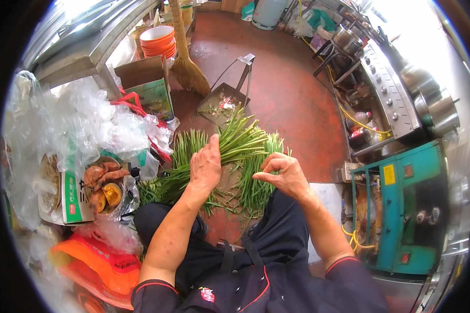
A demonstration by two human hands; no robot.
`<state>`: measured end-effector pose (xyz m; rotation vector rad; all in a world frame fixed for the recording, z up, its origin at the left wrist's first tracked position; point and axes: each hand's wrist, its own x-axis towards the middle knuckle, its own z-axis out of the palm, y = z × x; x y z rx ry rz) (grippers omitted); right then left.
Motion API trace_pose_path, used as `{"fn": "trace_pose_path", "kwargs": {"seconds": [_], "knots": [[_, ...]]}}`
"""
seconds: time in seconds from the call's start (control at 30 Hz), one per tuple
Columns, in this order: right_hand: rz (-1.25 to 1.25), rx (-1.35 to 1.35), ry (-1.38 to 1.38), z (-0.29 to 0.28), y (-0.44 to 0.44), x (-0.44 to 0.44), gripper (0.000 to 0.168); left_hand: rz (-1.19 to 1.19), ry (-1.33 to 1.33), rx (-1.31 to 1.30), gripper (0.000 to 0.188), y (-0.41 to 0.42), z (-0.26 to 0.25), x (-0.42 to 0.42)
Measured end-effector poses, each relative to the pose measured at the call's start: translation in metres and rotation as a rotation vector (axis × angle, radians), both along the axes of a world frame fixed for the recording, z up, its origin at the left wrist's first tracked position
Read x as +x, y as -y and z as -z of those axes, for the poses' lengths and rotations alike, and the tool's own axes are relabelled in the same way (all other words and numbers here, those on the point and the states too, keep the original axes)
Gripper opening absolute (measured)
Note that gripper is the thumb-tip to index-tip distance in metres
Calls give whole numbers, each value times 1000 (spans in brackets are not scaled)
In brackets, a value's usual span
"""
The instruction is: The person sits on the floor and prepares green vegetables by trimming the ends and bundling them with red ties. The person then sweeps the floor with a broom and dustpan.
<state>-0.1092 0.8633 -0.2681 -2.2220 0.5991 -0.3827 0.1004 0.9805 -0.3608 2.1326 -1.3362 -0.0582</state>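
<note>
My left hand [206, 164] is closed around a bunch of green chives [241, 141], with the pale cut ends fanned toward the upper right and the leafy ends trailing to the lower left. Just right of those ends is my right hand [284, 174], its fingers curled and thumb stretched out; whether a thin stem is in it I cannot tell. Below that hand lies a pile of chives [254, 187] on the floor between my knees. Another pile of chives [190, 143] stands behind my left hand. Loose leaf scraps [225, 195] are scattered between the piles.
Ahead are a metal dustpan [223, 101] holding scraps and a straw broom [188, 70]. Plastic bags [86, 113], a cardboard box [149, 86] and a bowl of orange-brown food pieces [111, 191] crowd the left. On the right stand a stove [389, 92] and a green metal-framed unit [395, 211].
</note>
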Motion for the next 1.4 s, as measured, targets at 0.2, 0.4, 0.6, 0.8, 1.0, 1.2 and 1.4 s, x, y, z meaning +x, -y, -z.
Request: {"fn": "trace_pose_path", "kwargs": {"seconds": [0.2, 0.4, 0.6, 0.8, 1.0, 1.2, 1.4], "knots": [[345, 201, 137, 7, 24, 4, 17, 73, -203, -42, 83, 1, -12, -2], [362, 544, 289, -14, 51, 30, 28, 159, -198, -204, 64, 5, -12, -7], [232, 505, 326, -10, 62, 40, 19, 306, -137, -284, 54, 5, -16, -8], [345, 288, 369, -7, 60, 43, 20, 282, -348, -161, 52, 1, -27, -11], [452, 351, 392, -7, 58, 45, 27, 389, -587, -131, 44, 0, -31, -10], [505, 459, 578, 2, 67, 39, 30, 489, -983, -187, 45, -3, -47, -10], [277, 369, 340, -15, 49, 47, 21, 502, -1157, -52, 47, -6, -49, -3]]}}
